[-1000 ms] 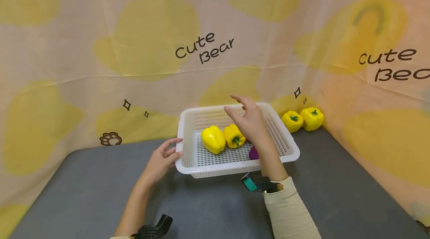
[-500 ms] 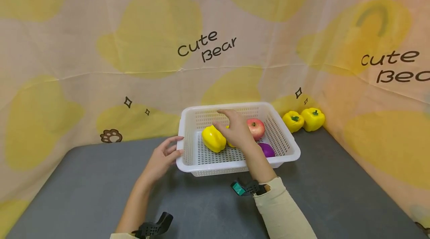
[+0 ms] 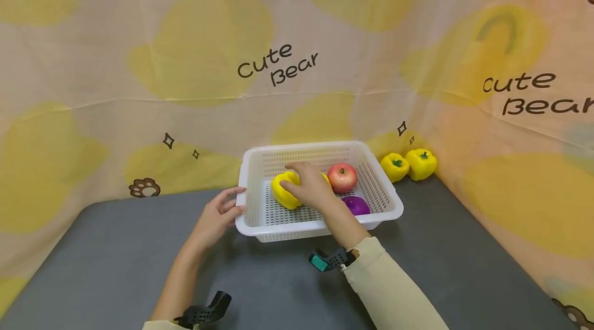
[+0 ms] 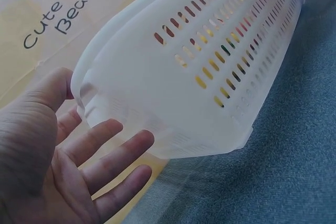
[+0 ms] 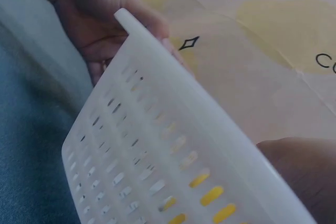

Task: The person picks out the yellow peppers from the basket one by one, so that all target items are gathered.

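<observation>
A white perforated plastic basket (image 3: 287, 229) stands on the grey table. My left hand (image 3: 213, 224) holds its left end, thumb and a finger at the rim, while the other fingers spread loosely beside the outer wall. My right hand (image 3: 311, 185) is inside the basket, over a yellow bell pepper (image 3: 282, 193), thumb and forefinger reaching across it; whether they touch it is unclear. A second yellow bell pepper (image 3: 326, 179) is mostly hidden behind this hand. To its right lie a red apple (image 3: 342, 178) and a purple round item (image 3: 356, 205). The basket wall hides the right fingers in the right wrist view.
Two more yellow bell peppers (image 3: 395, 167) sit side by side on the table at the back right, against the wall. A printed cloth (image 3: 195, 62) hangs behind and to the right of the grey table (image 3: 116, 268).
My right hand has moved left and lower, from above the basket's right half to the left bell pepper, uncovering the apple and purple item. My left hand has stayed at the rim.
</observation>
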{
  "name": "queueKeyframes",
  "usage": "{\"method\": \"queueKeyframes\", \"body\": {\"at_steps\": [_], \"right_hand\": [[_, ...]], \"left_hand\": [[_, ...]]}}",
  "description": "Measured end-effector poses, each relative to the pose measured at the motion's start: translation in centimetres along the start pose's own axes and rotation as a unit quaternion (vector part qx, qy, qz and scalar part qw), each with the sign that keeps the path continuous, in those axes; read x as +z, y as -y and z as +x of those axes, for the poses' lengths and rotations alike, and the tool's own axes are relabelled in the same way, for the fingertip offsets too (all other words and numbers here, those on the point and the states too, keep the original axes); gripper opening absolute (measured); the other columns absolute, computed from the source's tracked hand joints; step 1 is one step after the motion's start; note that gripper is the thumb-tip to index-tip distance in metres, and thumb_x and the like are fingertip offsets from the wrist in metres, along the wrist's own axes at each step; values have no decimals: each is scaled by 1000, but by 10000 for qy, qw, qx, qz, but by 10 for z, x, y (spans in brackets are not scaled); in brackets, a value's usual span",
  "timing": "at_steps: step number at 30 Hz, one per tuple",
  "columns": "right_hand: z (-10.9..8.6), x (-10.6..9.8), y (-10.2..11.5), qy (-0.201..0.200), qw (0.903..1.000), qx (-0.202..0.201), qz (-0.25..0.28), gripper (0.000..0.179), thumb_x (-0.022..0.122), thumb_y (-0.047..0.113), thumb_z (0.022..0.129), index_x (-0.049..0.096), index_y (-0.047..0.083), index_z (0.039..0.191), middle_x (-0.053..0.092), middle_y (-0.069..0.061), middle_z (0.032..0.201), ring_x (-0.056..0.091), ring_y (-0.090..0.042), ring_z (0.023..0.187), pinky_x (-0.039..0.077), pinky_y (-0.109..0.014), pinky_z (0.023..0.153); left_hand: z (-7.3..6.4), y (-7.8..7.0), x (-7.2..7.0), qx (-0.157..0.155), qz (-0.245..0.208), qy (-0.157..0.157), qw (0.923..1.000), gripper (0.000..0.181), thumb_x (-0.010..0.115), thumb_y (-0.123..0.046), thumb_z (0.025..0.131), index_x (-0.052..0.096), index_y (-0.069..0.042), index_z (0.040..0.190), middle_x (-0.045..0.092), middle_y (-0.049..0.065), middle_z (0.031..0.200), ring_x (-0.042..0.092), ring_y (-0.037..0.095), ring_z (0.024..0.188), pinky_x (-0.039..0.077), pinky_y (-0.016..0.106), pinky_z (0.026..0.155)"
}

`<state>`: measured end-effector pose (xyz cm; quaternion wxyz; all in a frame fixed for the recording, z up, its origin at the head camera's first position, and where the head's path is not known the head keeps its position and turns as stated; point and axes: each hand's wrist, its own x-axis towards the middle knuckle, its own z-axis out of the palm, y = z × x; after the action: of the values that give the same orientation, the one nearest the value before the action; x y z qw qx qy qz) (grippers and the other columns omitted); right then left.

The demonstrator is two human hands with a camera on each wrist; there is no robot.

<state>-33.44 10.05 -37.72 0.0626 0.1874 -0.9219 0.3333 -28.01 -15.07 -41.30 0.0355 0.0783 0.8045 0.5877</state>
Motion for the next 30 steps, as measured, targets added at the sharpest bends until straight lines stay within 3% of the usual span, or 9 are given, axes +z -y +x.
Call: {"method": "queueKeyframes", "body": {"at_steps": [13,20,27,30], "right_hand": [[12,7,0,640,9956,44,-686,61,69,34,94,52,10,147,46,-16,157,47,-36,143,36,-52,119],[11,8,3,842,9911,135,-1021,56,70,33,93,56,10,142,54,-13,149,52,-32,135,40,-48,116],[13,12,2,1003,9883,128,-1144,58,73,35,90,55,12,140,60,-11,139,57,-27,119,45,-45,111],[13,13,2,1060,9863,97,-1264,63,76,37,87,54,13,141,60,-11,139,57,-27,119,46,-45,110]], "left_hand": [[0,0,0,-37,-32,49,10000,49,61,-22,100,46,-12,146,59,21,144,69,27,113,59,33,87],[-1,0,-1,-9,-63,104,9999,49,61,-22,101,45,-12,147,58,21,145,69,29,116,59,32,88],[-1,-1,-2,-25,-22,82,10000,50,61,-23,101,45,-12,147,58,21,145,68,30,117,59,36,89],[-1,-1,-2,-16,-16,104,9999,50,60,-24,101,45,-13,147,58,20,145,68,30,117,59,38,91]]}}
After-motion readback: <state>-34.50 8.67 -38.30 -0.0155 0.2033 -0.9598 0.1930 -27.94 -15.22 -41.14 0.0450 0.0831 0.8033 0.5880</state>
